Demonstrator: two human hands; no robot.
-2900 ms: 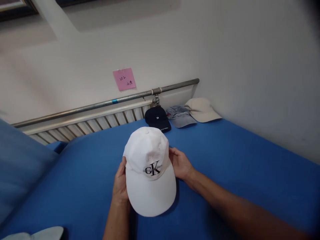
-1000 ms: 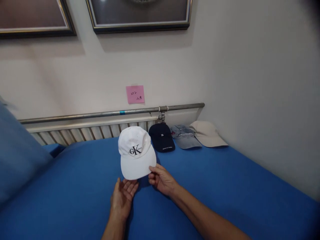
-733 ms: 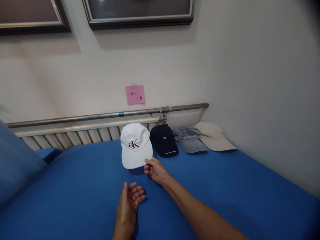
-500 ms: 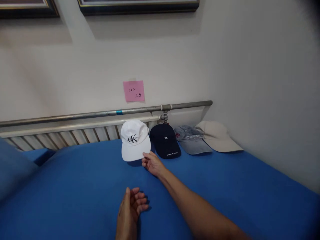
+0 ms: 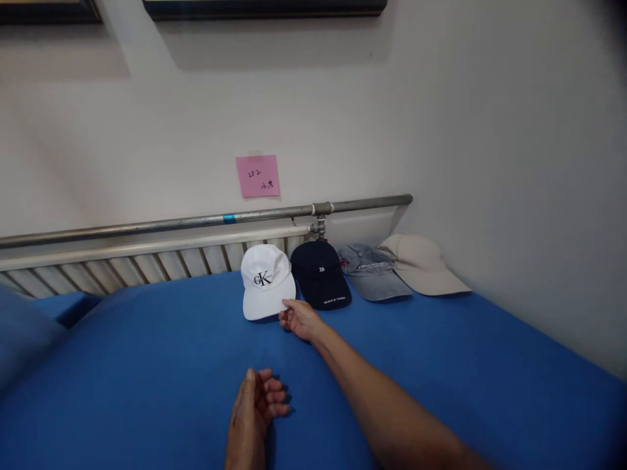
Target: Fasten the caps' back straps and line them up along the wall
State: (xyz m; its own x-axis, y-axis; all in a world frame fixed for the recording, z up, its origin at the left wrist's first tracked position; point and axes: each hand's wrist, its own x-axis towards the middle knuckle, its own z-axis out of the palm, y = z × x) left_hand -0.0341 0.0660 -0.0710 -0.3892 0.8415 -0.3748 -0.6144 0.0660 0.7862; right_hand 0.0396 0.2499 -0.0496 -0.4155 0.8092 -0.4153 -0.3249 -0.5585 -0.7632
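Note:
A white baseball cap with dark lettering on its front stands at the left end of a row of caps. My right hand pinches the right corner of its brim between thumb and fingers. Close beside it on the right is a navy cap with small white lettering. Farther right come a washed grey cap and a beige cap, which overlap. My left hand rests nearer to me above the blue sheet, palm turned right, fingers loosely curled and apart, holding nothing.
The caps stand on a blue-covered bed. Behind them run a white radiator and a metal pipe along the wall. A pink note is stuck above. Blue bedding rises at the left, and a wall borders the right.
The white cap has come down slightly and sits lower against the bed, its brim still in my right hand. My left hand has barely moved. The view has shifted a little.

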